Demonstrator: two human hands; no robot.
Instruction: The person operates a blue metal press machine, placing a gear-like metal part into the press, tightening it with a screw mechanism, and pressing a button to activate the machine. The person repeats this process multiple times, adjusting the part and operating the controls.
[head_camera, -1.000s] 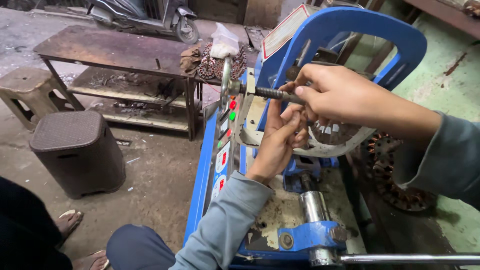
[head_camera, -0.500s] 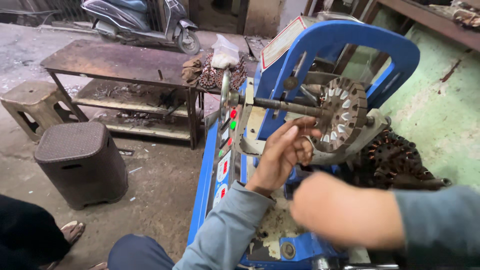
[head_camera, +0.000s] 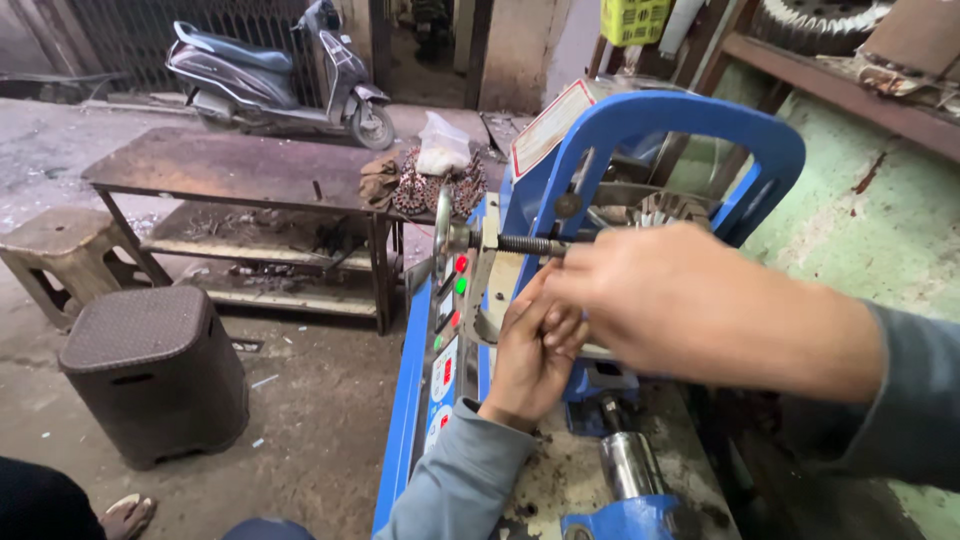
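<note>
— Outdoors a scooter (head_camera: 275, 75) is standing past the doorway, and a rusty tabletop (head_camera: 230, 170) is sitting between it and the blue machine (head_camera: 640, 140). What are the hands doing?

— Both are working at the machine's threaded shaft (head_camera: 525, 244). It is running level out of a small handwheel (head_camera: 443, 235) and passing under the blue arch. Behind the arch a toothed metal core (head_camera: 650, 212) is just peeking out, mostly hidden by the right hand (head_camera: 680, 305).

— Is that hand gripping?

— It is reaching across close to the camera, blurred, its fingers curling round the shaft's inner end or whatever is mounted there. I cannot tell whether it is clenching or only resting.

— And the left?

— The left hand (head_camera: 535, 350) is coming up from below, its fingers (head_camera: 560, 325) bent and bunched against the part beneath the right hand. What they are pinching is hidden.

— How would that core handle?

— I am judging it heavy and rigid, stacked steel probably, with edged teeth and likely some oily grime. The outer rim, taken with both hands, is looking like the safest hold, keeping the fingers out of the slots. The shaft is looking stiff, its thread giving grip though rough on skin.

— Anything else nearby?

— A dark plastic stool (head_camera: 150, 380) is standing on the dirty floor left of the machine, and a sandalled foot (head_camera: 125, 515) is showing at the bottom edge.
</note>
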